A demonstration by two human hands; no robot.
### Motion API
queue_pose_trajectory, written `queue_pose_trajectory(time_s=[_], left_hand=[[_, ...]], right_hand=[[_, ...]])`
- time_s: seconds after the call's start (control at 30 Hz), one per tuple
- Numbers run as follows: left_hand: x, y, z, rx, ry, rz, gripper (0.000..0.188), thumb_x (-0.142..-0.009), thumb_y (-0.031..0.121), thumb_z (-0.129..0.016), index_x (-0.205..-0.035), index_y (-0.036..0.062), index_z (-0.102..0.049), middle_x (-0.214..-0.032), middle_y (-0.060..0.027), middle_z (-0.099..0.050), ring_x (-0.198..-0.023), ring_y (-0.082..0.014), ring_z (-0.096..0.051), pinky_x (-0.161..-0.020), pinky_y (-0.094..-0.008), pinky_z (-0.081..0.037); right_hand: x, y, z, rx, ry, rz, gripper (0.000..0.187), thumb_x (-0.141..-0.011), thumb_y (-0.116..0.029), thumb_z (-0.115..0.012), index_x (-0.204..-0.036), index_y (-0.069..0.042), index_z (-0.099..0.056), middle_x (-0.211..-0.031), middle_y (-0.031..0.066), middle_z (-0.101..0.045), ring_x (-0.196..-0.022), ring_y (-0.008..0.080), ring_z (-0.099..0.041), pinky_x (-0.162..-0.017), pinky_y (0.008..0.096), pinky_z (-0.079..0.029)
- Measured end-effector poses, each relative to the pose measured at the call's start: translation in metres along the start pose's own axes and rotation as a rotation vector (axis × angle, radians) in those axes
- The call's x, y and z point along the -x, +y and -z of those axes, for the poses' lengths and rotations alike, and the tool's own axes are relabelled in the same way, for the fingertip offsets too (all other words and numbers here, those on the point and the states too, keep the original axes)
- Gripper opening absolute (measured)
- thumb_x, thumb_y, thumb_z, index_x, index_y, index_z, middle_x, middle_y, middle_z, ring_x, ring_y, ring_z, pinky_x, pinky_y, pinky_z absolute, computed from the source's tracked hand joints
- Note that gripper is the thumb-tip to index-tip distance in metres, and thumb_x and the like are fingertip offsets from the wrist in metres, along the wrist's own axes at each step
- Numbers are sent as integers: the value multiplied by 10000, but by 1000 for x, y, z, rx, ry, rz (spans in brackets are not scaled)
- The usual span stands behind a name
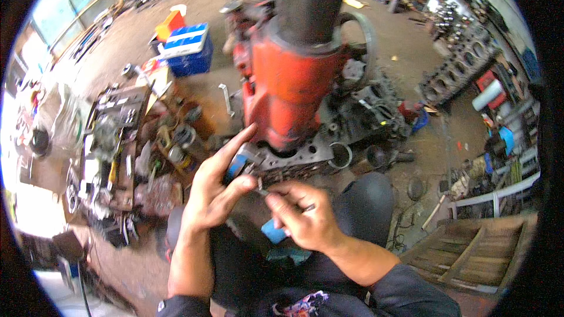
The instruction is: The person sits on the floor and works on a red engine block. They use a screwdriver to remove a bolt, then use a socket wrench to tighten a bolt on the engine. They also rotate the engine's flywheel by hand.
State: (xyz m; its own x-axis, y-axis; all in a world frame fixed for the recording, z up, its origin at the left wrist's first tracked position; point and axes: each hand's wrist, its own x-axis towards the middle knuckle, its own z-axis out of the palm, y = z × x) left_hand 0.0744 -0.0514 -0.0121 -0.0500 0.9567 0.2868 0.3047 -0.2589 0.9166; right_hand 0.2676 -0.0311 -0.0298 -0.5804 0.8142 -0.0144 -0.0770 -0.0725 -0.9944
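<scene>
My left hand [212, 196] is closed around a round metal part with a blue band [239, 164], its index finger stretched up along it. Beside it, my right hand [306, 218] pinches a thin metal rod [262, 191] whose end meets the left thumb and the round part. What exactly the two pieces are cannot be made out. Something blue [273, 232] shows under the right hand. Just beyond my hands stands a red cylindrical machine [291, 88] over a flat metal engine block [305, 155] with holes. A metal ring [351, 157] is at the block's right end.
On the left are a tray of tools [132, 103] and several cans and jars [183, 135]. A blue and white box [191, 58] stands farther back. To the right lie a long engine part with round openings [457, 70] and a wooden crate [487, 240].
</scene>
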Motion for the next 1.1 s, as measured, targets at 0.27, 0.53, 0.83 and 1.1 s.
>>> queue_pose_trajectory(time_s=[0.27, 0.53, 0.83, 1.1], left_hand=[[1, -1, -7, 36, 60, 15, 870, -816, 568, -699, -1415, -11, -449, -962, -54, -628, -849, -134, -572, -799, -295, -476], [2, -2, -10, 69, 69, 45, 882, -809, 559, -717, -1429, -3, -436, -900, -5, -576, -795, -93, -509, -718, -246, -452], [-6, -6, -45, 558, 429, 33, 758, -933, 394, -638, -1507, 59, -272, -862, -39, -606, -706, -120, -594, -632, -249, -499], [-8, -9, -77, 556, 567, -27, 684, -986, 304, -574, -1518, 55, -224, -865, -56, -594, -729, -136, -591, -703, -274, -506]], right_hand=[[0, 8, 1, -13, -70, 52, 163, -977, -130, -594, -1047, 16, -613, -700, 10, -589, -613, 66, -553, -559, 229, -450], [-2, 10, 5, 197, -36, 209, 146, -966, -124, -607, -1030, 7, -620, -678, 19, -610, -593, 74, -570, -536, 254, -457], [-2, 3, 5, -221, 58, 83, 231, -979, -129, -582, -1182, -30, -634, -741, 4, -643, -597, 82, -572, -575, 244, -483], [-20, 16, -1, 166, 176, 118, 276, -876, -162, -716, -1105, -14, -674, -1073, 142, -710, -978, 205, -684, -865, 336, -516]])
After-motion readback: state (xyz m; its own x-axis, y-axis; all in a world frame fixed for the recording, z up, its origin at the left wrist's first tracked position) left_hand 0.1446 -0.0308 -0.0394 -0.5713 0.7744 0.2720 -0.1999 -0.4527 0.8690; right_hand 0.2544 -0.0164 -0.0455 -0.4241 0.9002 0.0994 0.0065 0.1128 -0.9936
